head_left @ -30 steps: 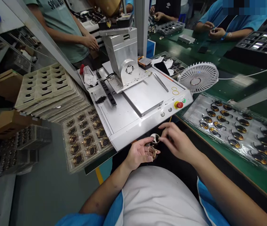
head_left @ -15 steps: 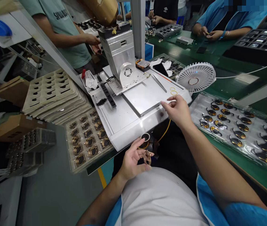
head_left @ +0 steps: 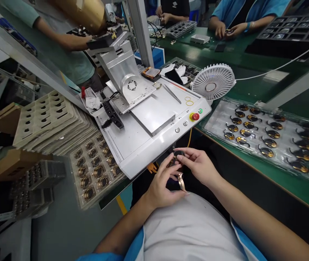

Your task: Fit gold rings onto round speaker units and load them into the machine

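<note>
Low in front of my body, my left hand [head_left: 161,185] is closed around a gold, ring-shaped watch case [head_left: 181,182], held on edge near the thumb. Its upper fingertips also support a dark round disc with a thin pale rim [head_left: 180,153]. My right hand [head_left: 202,166] pinches that disc from the right with thumb and forefinger, so both hands meet on it. Fingers cover part of the disc, and its underside is hidden. Just beyond my hands is the white machine base [head_left: 146,156] with a raised metal plate [head_left: 154,117].
On the base are an emergency stop button [head_left: 195,116], tweezers [head_left: 172,93] and thin yellow rings [head_left: 189,103]. A fan [head_left: 211,83] and a tray of black discs [head_left: 217,112] stand right. Left are a tray of gold-rimmed parts [head_left: 74,174] and stacked trays [head_left: 45,119]. Co-workers sit beyond.
My right hand has come back from the machine's front edge to the disc at my left hand. The front buttons now show. The view has shifted, and the left hand keeps the gold case.
</note>
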A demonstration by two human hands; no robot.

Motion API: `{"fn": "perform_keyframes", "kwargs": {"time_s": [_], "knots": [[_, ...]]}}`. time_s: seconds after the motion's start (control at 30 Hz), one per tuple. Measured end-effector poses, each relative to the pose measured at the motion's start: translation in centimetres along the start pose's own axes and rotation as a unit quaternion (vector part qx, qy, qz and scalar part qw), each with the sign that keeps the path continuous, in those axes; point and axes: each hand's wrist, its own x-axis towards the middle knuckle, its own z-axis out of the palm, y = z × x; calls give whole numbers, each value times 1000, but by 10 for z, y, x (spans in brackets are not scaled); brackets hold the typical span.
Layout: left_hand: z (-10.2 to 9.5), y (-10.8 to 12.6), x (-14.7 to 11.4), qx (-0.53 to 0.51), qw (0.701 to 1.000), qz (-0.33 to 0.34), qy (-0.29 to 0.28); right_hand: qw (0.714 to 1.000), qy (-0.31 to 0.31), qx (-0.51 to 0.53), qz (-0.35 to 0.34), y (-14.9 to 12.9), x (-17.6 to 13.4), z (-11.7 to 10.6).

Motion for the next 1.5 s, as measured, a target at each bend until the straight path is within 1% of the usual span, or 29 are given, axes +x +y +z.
{"fn": "perform_keyframes", "kwargs": {"time_s": [0.07,0.1,0.2,0.27,0.33,0.4,0.47,0.53,0.63,0.73,0.8,0.87,0.9,0.97,1.03,1.1,1.17,1.2,1.27,1.4,1.5], "knots": [[0,1,0,-69,997,-18,31,1000,-14,3,10,-5,-2,-5],[0,1,0,-84,996,-23,35,1000,-13,2,12,-6,-3,-6],[-1,0,0,-74,997,-4,17,1000,1,-8,15,-6,-5,-8],[-3,-1,1,-18,1000,18,-5,1000,3,-9,22,-5,-4,-8],[-6,-2,1,72,996,33,-30,999,-4,-3,35,-4,-3,-10],[-9,-4,1,163,984,48,-48,998,-17,6,54,-5,-2,-13],[-12,-4,1,224,971,63,-59,997,-26,14,73,-6,-2,-14],[-15,-4,2,250,963,68,-70,996,-28,20,78,-6,-3,-15],[-19,-3,5,253,961,56,-92,997,-21,19,71,-5,-4,-14],[-20,-2,7,210,972,57,-92,997,4,17,69,-3,-5,-13],[-20,-3,6,125,990,52,-49,997,17,22,67,-2,-5,-13],[-19,-5,5,-7,1000,25,18,997,17,34,69,-3,-6,-13],[-18,-6,5,-79,996,5,49,996,14,43,74,-4,-7,-12],[-15,-9,4,-201,975,-33,91,993,2,65,99,-7,-9,-9],[-12,-12,3,-272,954,-59,114,986,-16,86,140,-9,-13,-3],[-9,-16,3,-305,941,-66,134,978,-43,105,178,-10,-17,5],[-7,-18,1,-323,934,-65,140,973,-61,118,190,-11,-21,14],[-6,-19,0,-328,932,-64,140,973,-62,120,185,-11,-23,19],[-4,-20,-2,-331,932,-64,135,980,-45,111,157,-11,-27,26],[-4,-21,-5,-316,936,-49,144,994,-10,49,93,-10,-30,35],[-4,-22,-5,-297,940,-47,159,996,-11,28,82,-12,-32,38]]}}
